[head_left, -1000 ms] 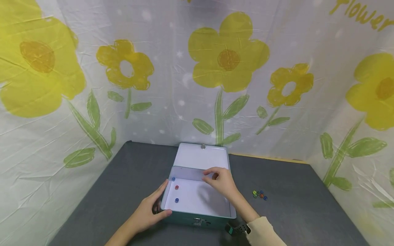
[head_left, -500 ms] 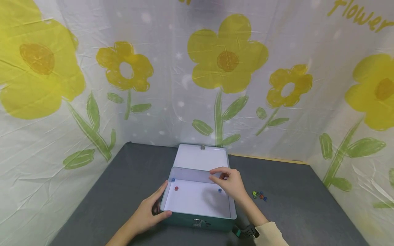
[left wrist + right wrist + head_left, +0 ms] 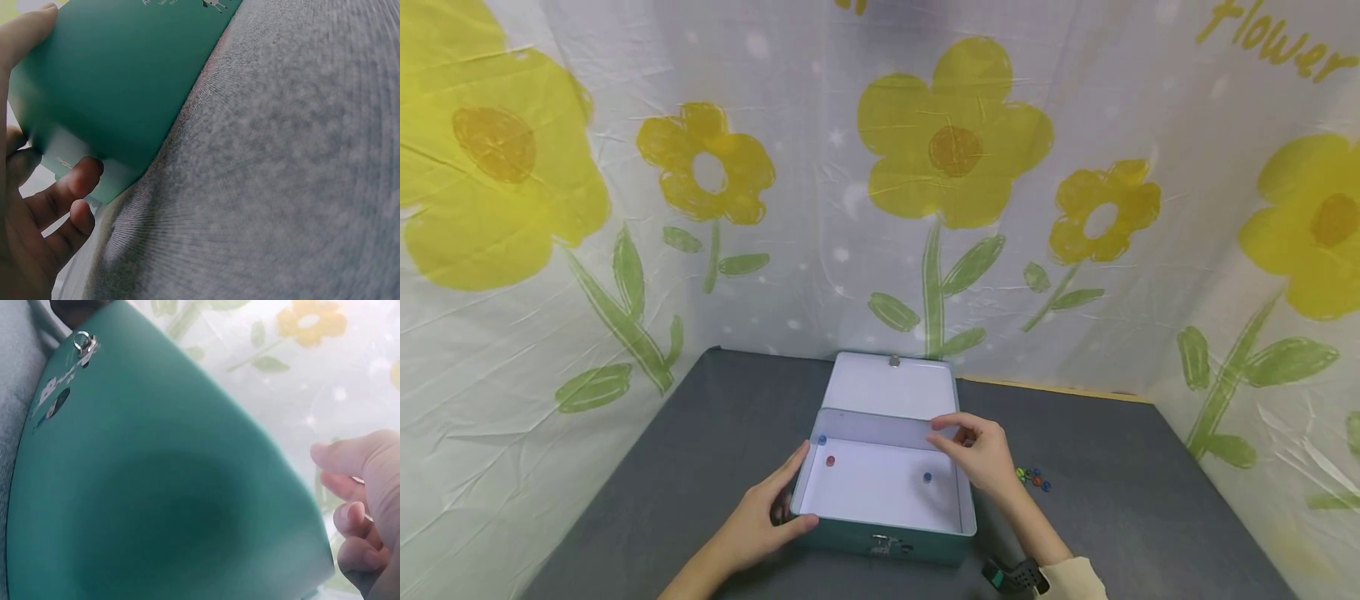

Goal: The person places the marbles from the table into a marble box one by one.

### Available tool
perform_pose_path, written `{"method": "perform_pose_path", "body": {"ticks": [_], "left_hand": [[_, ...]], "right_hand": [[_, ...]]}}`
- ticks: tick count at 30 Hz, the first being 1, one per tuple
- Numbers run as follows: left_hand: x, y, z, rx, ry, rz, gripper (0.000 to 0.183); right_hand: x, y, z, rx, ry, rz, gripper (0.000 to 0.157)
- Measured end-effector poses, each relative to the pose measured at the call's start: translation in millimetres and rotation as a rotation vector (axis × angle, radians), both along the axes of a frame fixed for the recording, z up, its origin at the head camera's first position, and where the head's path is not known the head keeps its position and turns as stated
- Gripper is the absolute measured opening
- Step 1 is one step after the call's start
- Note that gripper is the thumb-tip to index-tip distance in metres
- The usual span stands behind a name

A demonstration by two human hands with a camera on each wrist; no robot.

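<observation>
A green tin box (image 3: pixel 880 540) with a white inside stands with its lid (image 3: pixel 891 385) folded back. In it lie a blue glass marble (image 3: pixel 822 440) and a red marble (image 3: pixel 831 461) toward the left, and another blue marble (image 3: pixel 927 477) toward the right. My left hand (image 3: pixel 760 508) grips the front left corner, thumb at the front rim and fingers along the side. Above the right back part of the box is my right hand (image 3: pixel 977 450), its thumb and index finger bent toward each other with nothing visible between them. The right wrist view shows its fingers (image 3: pixel 353 456) beside the box wall.
Right of the box, a cluster of several coloured marbles (image 3: pixel 1037 482) sits on the dark grey tabletop (image 3: pixel 1120 500), partly behind the right hand. A silver latch (image 3: pixel 894 361) is on the lid's far edge. Flower-printed cloth (image 3: pixel 812 250) hangs behind the table.
One blue marble has gone from the left front of the box to its right side, then slightly left and nearer. My right hand has drawn back to the right. The left hand stays put.
</observation>
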State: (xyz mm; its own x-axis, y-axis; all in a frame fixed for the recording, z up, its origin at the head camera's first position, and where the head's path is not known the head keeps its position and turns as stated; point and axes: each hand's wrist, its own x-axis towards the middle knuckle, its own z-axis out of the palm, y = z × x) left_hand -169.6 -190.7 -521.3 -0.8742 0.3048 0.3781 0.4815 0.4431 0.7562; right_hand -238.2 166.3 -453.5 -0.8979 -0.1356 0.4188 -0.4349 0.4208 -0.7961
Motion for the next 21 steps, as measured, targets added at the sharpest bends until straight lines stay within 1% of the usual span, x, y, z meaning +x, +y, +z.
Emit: {"method": "perform_pose_path", "body": {"ticks": [8,12,17,21], "left_hand": [[-1.7,-0.6,-3.3,-0.004,-0.002,0.009,0.094],[-2.5,-0.7,-3.6,-0.001,0.007,0.009,0.094],[-2.3,-0.9,-1.9,0.004,0.019,-0.006,0.094],[-0.5,-0.6,-1.0,0.024,-0.005,-0.017,0.094]], "right_hand": [[1.2,12.4,-2.8,-0.01,0.024,-0.011,0.019],[2.5,19.7,-1.5,-0.005,0.035,-0.043,0.018],[6.6,31.3,-5.0,-0.014,0.004,-0.087,0.016],[10.4,42.9,-11.4,-0.014,-0.018,-0.107,0.019]]}}
